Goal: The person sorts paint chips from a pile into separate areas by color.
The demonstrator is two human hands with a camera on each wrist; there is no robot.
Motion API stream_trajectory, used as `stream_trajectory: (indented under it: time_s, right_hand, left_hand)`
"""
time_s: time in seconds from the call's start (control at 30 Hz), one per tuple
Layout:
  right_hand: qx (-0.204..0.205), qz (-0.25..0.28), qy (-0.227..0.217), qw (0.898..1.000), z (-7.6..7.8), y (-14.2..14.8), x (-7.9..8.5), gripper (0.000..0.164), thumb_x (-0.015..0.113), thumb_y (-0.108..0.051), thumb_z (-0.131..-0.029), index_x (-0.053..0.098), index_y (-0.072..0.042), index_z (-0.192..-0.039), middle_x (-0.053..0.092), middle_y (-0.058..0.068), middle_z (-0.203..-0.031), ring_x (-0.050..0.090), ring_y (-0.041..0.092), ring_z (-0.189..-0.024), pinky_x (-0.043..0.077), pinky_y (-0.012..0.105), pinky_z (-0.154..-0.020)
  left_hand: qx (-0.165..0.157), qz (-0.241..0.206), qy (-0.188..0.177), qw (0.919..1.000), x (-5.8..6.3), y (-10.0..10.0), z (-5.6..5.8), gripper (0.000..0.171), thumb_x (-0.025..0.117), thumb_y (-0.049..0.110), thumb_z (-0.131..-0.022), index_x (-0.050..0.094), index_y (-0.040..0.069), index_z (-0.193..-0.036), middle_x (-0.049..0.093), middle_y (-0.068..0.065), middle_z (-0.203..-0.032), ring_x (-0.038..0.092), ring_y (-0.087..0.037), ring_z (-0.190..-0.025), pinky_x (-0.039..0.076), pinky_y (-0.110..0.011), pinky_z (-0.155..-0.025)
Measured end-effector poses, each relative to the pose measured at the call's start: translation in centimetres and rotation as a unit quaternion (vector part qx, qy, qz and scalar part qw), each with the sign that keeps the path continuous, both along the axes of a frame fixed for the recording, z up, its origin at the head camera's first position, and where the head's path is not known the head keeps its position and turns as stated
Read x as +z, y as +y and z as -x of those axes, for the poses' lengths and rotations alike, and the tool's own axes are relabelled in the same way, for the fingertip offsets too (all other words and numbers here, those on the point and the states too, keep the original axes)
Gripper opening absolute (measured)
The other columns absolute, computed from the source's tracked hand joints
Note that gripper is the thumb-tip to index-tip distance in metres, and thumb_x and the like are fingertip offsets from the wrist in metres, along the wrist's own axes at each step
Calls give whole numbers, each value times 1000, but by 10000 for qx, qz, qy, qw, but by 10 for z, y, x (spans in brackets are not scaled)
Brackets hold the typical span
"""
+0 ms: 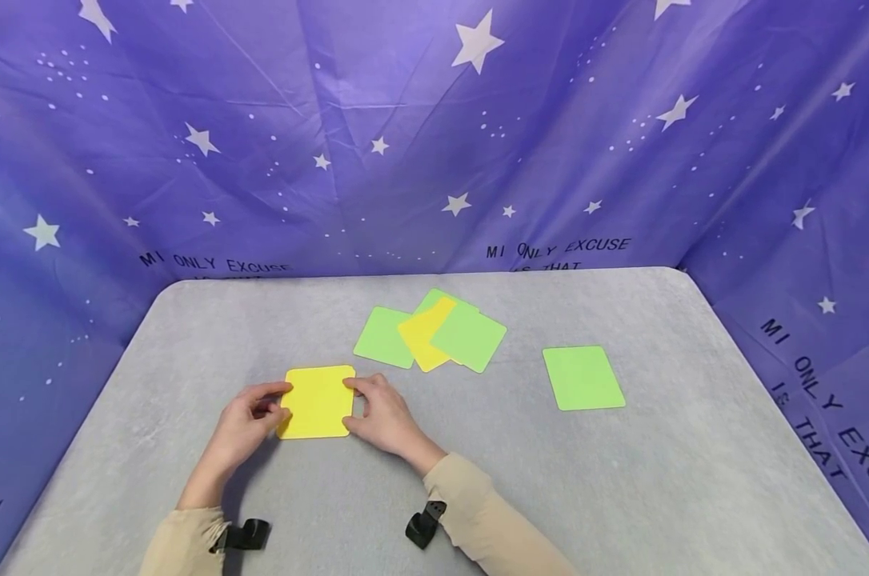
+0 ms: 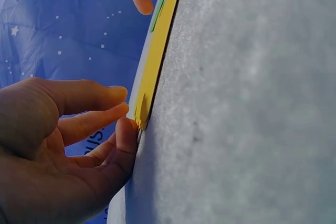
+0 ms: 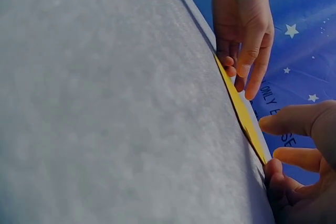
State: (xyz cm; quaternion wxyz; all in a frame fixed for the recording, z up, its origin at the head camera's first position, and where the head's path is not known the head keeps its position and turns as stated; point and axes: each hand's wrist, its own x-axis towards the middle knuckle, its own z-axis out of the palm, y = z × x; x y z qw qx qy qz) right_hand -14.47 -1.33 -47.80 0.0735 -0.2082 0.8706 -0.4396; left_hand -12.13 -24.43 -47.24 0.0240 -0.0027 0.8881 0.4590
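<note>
In the head view, a yellow card (image 1: 318, 402) with rounded corners lies flat at the left of the table, apparently on top of others. Layered edges show at the corner of this yellow stack (image 2: 157, 61) in the left wrist view. My left hand (image 1: 246, 420) grips its left edge with thumb and forefinger spread along it. On the opposite edge, my right hand (image 1: 382, 414) holds it the same way. Fingertips of the right hand (image 3: 302, 163) meet the near end of the stack in the right wrist view.
Behind the hands, green cards (image 1: 475, 338) overlap a yellow card (image 1: 422, 330) in a loose fan. A single green card (image 1: 584, 378) lies apart to the right. The grey table (image 1: 521, 496) is enclosed by a purple star-printed curtain (image 1: 406, 104).
</note>
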Motion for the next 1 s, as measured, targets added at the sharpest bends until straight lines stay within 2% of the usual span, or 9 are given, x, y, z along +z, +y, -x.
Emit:
stream_trajectory:
  time_s: [0.2,0.43,0.6,0.83,0.93,1.0]
  right_hand:
    - [73,759,-313,9966,1,10,-2,49,72,-1,-81,58,3,-127,55,7,-97,44,2,-62,40,18,-59]
    - [-115,1402,-550,9885,-1,22,-1,47,69,1,-82,60,-1,-128,61,9,-97,49,4,-65,42,18,-60]
    - [-144,1647,-656,9841,-1,33,-2,45,69,-2,-84,60,-4,-129,62,10,-99,50,5,-65,43,19,-61]
    - [-192,1943,-559,9792,4,51,0,44,68,0,-85,59,1,-129,61,17,-103,54,11,-70,46,21,-66]
    - [-266,1991,-565,9780,7,60,5,44,66,2,-86,57,4,-129,61,22,-105,55,14,-72,46,21,-66]
    - [-310,2040,-587,9767,6,66,15,43,65,4,-86,56,8,-128,60,25,-105,54,16,-72,45,20,-66]
  left_hand:
    - [-22,-43,73,10000,2,4,2,33,64,-3,-88,61,-6,-121,57,-20,-111,52,-20,-86,45,-23,-64]
    - [-121,-157,346,9992,2,12,5,32,66,-4,-87,63,-5,-118,64,-19,-110,56,-17,-85,46,-20,-72]
    - [-258,-467,446,9976,-1,20,8,30,65,-1,-89,63,-6,-118,66,-20,-107,59,-16,-87,47,-19,-73]
    - [-304,-953,447,9940,-4,35,15,27,64,1,-91,64,-7,-116,66,-20,-103,63,-21,-84,52,-23,-69]
    - [-316,-1052,473,9928,-3,43,19,25,64,4,-92,65,-6,-115,66,-19,-101,63,-21,-80,52,-25,-67]
    - [-357,-1133,496,9917,-3,49,22,25,64,5,-92,65,-6,-115,66,-19,-100,63,-21,-80,52,-25,-67]
